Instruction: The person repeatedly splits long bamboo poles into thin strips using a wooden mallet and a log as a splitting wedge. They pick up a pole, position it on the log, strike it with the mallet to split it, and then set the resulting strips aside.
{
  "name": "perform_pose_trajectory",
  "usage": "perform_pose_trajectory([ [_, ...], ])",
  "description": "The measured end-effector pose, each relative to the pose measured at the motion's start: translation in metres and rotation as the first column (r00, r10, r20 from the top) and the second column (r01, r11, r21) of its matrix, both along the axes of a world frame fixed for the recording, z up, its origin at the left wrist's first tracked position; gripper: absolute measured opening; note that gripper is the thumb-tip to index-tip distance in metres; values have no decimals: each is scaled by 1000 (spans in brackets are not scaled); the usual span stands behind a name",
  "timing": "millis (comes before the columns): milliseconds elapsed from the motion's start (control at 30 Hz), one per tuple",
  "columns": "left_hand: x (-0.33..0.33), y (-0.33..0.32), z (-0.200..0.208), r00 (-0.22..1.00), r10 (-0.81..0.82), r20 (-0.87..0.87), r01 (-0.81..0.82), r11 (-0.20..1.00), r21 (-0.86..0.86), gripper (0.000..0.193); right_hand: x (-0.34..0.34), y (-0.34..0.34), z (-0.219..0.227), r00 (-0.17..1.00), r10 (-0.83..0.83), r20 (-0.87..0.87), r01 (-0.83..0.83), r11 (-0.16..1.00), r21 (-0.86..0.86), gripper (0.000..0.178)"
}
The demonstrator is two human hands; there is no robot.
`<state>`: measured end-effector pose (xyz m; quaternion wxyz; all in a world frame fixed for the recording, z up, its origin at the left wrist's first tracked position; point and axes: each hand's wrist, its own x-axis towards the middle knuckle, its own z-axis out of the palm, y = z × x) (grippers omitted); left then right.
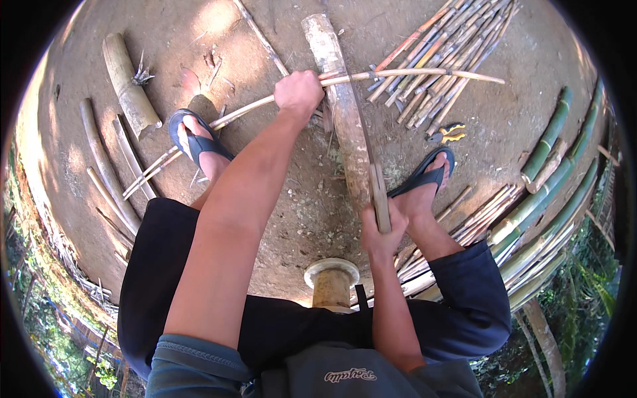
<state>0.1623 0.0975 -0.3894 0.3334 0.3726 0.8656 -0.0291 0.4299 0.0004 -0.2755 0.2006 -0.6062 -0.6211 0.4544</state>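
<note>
My left hand (298,91) is closed around thin bamboo poles (245,108); at least two show on its left side. To its right, a pole crosses over a pale log (352,129) lying on the ground and reaches toward the right. My right hand (383,229) grips the wooden handle (379,199) of a long, narrow blade (360,119). That blade points away from me along the log's right side, and its far end meets the pole. Whether it is a saw or a machete I cannot tell.
Cut bamboo sticks (441,63) lie piled at the far right, near yellow-handled pliers (446,133). Green bamboo lengths (551,136) lie along the right side. A thick bamboo piece (128,86) rests at the left. Between my legs stands a round-topped post (332,282).
</note>
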Motion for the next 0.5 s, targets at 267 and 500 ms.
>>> perform_pose_trajectory([
  [267,-4,1,1,1000,-1,17,2,999,-43,26,17,-11,4,983,175,53,-183,956,229,8],
  [500,1,5,-5,1000,-13,2,13,1000,10,24,-25,17,-27,1000,14,-21,-14,1000,14,9],
])
